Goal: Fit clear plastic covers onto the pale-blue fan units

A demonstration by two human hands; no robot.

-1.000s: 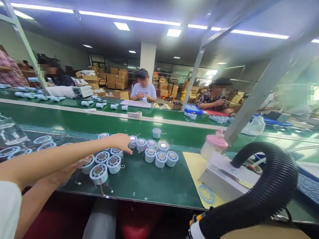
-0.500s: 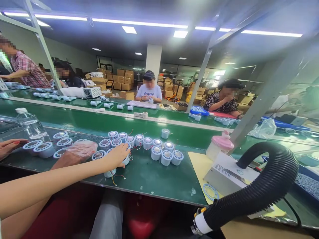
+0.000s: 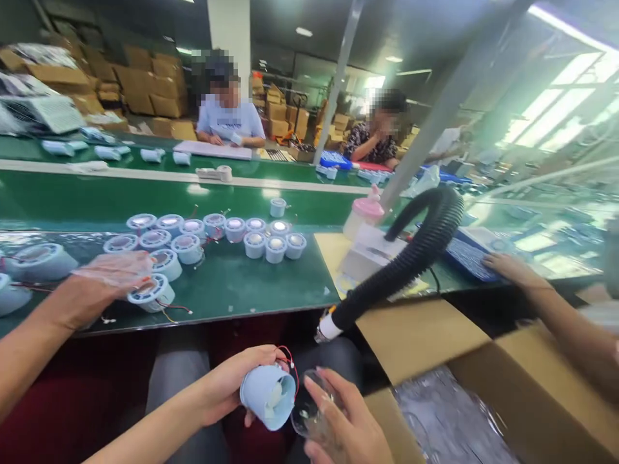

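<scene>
1. So the light-blue housing (image 3: 264, 393) was up in the left hand (image 3: 232, 380), in front of the bench (image 3: 271, 293) and lower than its edge. Its open mouth pointed right, a bit down and toward the camera; the short long axis ran back left from there.
2. Left fingers were wrapped round its far side, gripping it. Right hand (image 3: 355, 422) had its fingers part-curled and spread around a clear plastic piece (image 3: 309, 406), close to the mouth. Couldn't tell if the two touched.
3. Half a second earlier, a bare hand was over the grouped housings (image 3: 186, 248) on the bench. Now both hands were down front, and the view had swung right, bringing an open carton (image 3: 536, 393) in.
4. Materials: smooth matte cup-shaped plastic, something white inside, thin red wires (image 3: 293, 361); see-through, shiny, round-rimmed piece; ribbed black hose (image 3: 387, 277); brown cardboard.
</scene>
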